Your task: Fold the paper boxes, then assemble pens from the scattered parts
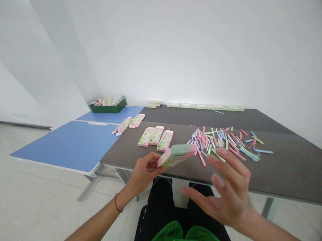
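Carton [177,154], pink and green, sits in the left hand [143,173], whose fingers and thumb close around its near end, gripping it tilted just past the near edge of the dark table [287,174]. The right hand [229,190] holds nothing: it is open, fingers [226,163] spread and slightly blurred, just right of the carton without touching it. (A red cord [116,203] circles the left wrist.) Beyond the carton, three closed boxes [156,136] lie side by side on the dark table, each marked with a 5. To their right spreads a loose heap of pink, green and blue sticks [219,142]; the nearest ones lie close to the right hand. Left of the boxes, a few flattened cartons [136,120] rest near the seam where the dark table meets the blue table [68,144]. Far left, a green tray [108,108] holds more cartons on the blue table, and a row of flat boxes [205,106] lines the dark table's far edge. Black trousers [159,203] and green mesh [187,240] fill the near foreground.
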### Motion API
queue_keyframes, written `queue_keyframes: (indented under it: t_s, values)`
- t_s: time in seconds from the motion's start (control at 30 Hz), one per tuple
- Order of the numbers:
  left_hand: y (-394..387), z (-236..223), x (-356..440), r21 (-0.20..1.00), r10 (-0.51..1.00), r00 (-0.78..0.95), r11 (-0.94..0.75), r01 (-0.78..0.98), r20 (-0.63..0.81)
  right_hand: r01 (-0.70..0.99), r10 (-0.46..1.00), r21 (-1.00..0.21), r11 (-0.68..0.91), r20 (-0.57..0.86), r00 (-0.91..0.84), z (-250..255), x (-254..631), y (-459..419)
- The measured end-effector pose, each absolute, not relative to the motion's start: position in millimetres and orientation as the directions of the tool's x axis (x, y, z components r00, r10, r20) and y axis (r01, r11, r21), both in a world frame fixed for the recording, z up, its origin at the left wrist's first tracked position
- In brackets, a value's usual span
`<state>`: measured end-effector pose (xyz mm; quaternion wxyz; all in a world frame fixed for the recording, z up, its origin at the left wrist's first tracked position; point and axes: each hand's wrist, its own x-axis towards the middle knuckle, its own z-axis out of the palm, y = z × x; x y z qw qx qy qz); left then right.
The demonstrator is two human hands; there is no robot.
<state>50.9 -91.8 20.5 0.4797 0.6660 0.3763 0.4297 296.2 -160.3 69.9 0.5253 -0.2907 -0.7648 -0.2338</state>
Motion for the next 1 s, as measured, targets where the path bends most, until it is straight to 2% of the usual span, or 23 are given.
queue_keyframes:
  t_s: [0.07, 0.1, 0.23, 0.4, 0.5, 0.7, 0.9, 1.0]
  values:
    - [-94, 20, 53, 0.959, 0.901, 0.367, -0.274, 0.066, 0.232, 0.619, 0.350, -0.141, 0.773, 0.908, -0.230, 84, 295, -168]
    - [-96, 20, 54, 0.957, 0.895, 0.374, -0.284, 0.053, 0.244, 0.583, 0.403, -0.199, 0.788, 0.882, -0.243, 91, 295, -170]
    - [-103, 28, 59, 0.959, 0.882, 0.399, -0.283, 0.020, 0.252, 0.431, 0.392, -0.238, 0.870, 0.864, -0.315, 108, 290, -173]
    - [-106, 36, 61, 0.977, 0.886, 0.416, -0.211, -0.037, 0.207, 0.384, 0.426, -0.338, 0.859, 0.888, -0.171, 108, 280, -181]
    - [-106, 33, 61, 0.983, 0.901, 0.393, -0.158, -0.094, 0.183, 0.452, 0.394, -0.282, 0.846, 0.902, -0.175, 108, 269, -190]
    - [-107, 27, 60, 0.978, 0.905, 0.399, -0.070, -0.199, 0.146, 0.618, 0.321, -0.221, 0.754, 0.945, -0.054, 113, 246, -197]
    - [-107, 27, 62, 0.973, 0.915, 0.351, -0.144, -0.178, 0.200, 0.652, 0.289, -0.224, 0.725, 0.957, 0.006, 112, 242, -190]
    - [-110, 29, 64, 0.970, 0.916, 0.342, -0.149, -0.194, 0.209, 0.668, 0.257, -0.165, 0.726, 0.966, -0.041, 108, 249, -189]
